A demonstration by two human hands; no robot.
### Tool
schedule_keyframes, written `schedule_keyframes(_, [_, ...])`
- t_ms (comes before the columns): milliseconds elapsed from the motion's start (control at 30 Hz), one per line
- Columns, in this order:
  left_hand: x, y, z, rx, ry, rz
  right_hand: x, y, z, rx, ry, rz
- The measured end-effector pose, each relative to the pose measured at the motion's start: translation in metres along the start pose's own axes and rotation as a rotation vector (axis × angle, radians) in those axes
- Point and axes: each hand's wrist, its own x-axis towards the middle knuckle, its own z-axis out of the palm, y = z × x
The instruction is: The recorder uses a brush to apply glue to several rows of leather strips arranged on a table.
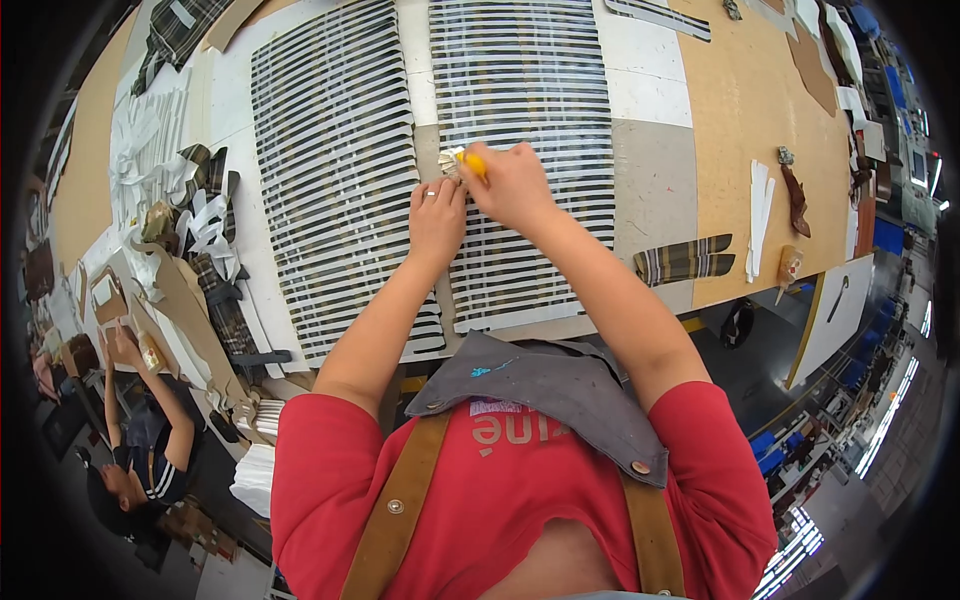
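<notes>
My right hand (514,184) is shut on a small yellow tool (474,163), mostly hidden by the fingers and slightly blurred. Just beyond the fingertips is a pale, crinkled piece (448,160); whether it belongs to the tool I cannot tell. My left hand (439,221), with a ring on one finger, lies palm down at the inner edge of the right-hand set of strips (536,277). Its fingertips meet the crinkled piece, and their undersides are hidden. These plaid fabric strips with pale bands lie in close rows. A second such set (337,187) lies to the left.
Plaid strips (684,260), white strips (759,217) and a small bottle (790,266) lie on the worktable (652,187) at right. Fabric scraps and white offcuts (150,150) crowd the left. A co-worker (150,427) works at lower left, hands raised over a brown piece.
</notes>
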Motion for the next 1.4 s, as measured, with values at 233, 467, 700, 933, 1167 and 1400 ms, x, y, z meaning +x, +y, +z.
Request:
schedule_keyframes(233, [-0.004,0.003,0.003,0.029,-0.019,-0.047,-0.008,0.033,-0.055,-0.153,0.117,0.153])
schedule_keyframes(467, [-0.013,0.015,-0.013,-0.029,0.065,-0.126,-0.024,0.029,-0.048,0.207,0.185,0.279])
schedule_keyframes(700, [-0.036,0.022,-0.022,0.004,-0.179,-0.039,-0.014,-0.006,-0.006,0.315,0.013,0.154])
schedule_keyframes(933, [-0.038,0.015,-0.011,0.000,-0.136,0.024,-0.012,0.006,-0.016,-0.076,0.145,0.121])
schedule_keyframes(1167, [-0.037,0.015,-0.006,-0.075,-0.092,0.014,-0.027,0.000,-0.007,-0.161,0.154,0.105])
schedule_keyframes(1400, [-0.043,0.007,-0.011,-0.251,-0.014,0.043,-0.052,-0.010,-0.046,-0.039,0.266,0.378])
